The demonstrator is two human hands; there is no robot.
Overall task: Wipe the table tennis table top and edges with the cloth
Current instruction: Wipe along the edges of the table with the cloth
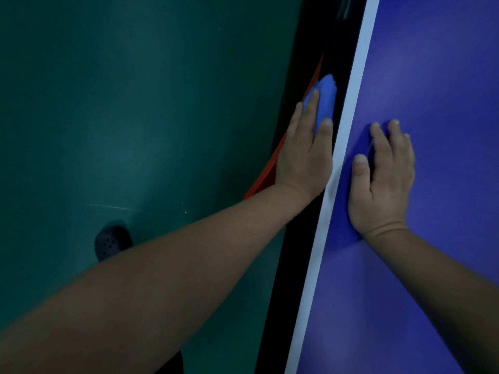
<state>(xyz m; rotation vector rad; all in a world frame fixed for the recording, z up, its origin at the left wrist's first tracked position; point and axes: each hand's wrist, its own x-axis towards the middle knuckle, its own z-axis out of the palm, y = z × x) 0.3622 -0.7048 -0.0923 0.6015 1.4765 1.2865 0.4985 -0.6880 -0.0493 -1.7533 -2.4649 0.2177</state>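
Currently, a blue cloth (322, 99) is held by the left hand (303, 155) against the dark side edge (310, 238) of the table, just below the white border line (348, 136). The cloth is bunched, with the fingers (310, 106) laid over its outer face and the thumb (325, 128) pressed on the side nearest the border line, so the cloth is gripped between them. Most of the cloth is seen beyond the fingertips, toward 12 o'clock from the hand.

The right hand (383, 182) is laid flat on the blue table top (445, 130), palm down, fingers relaxed and slightly spread, nothing held in it. It is placed at 3 o'clock from the left hand, just beside the white line, with the thumb near that line.

The 2 forearms are seen entering from the lower corners, the left from 8 o'clock and the right from 5 o'clock.

A green floor (135, 103) is seen to the left of the table. A narrow orange strip (266, 174) is visible on the floor beside the dark edge, partly hidden by the left hand. A dark perforated shoe (112, 242) is seen at 7 o'clock, partly covered by the left forearm.
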